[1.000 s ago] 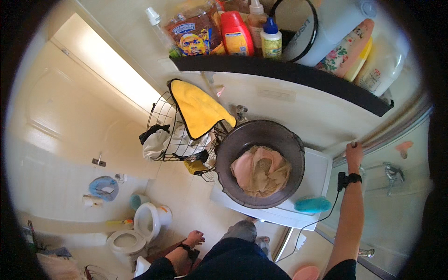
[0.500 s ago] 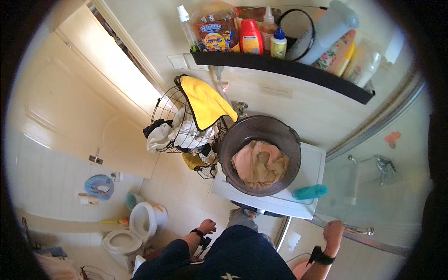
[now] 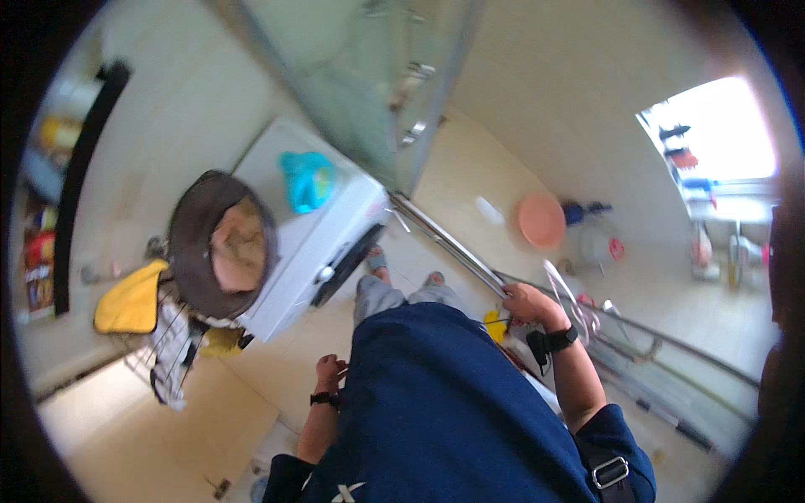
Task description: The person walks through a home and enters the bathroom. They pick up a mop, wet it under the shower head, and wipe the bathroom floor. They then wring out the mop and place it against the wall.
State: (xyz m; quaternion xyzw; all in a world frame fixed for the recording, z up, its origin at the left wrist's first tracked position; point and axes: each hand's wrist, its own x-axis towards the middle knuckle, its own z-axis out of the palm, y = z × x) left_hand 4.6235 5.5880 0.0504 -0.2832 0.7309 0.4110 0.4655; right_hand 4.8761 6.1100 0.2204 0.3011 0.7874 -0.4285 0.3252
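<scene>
Two hands show below the head camera, either side of a dark blue garment that fills the lower middle. Left hand (image 3: 329,370) hangs by the hip, fingers curled loosely into the palm, nothing seen in them; black band at the wrist. Right hand (image 3: 527,303), black watch at the wrist, rests on the metal rail (image 3: 470,256) of the shower door track, fingers bent over the bar and touching it; whether they grip it fully cannot be told through blur. Something yellow lies just under that hand, too blurred to tell what. Two feet in sandals on pale floor tiles beyond the garment. Farther left, a white washing machine (image 3: 312,243), a teal bottle (image 3: 307,180) lying on its top and a dark round basket (image 3: 220,243) holding beige cloth at its edge. Wire rack beside it, yellow cloth (image 3: 130,300) draped over. Farther right, an orange basin (image 3: 541,220) on the floor. Glass shower door (image 3: 369,84) beyond.
</scene>
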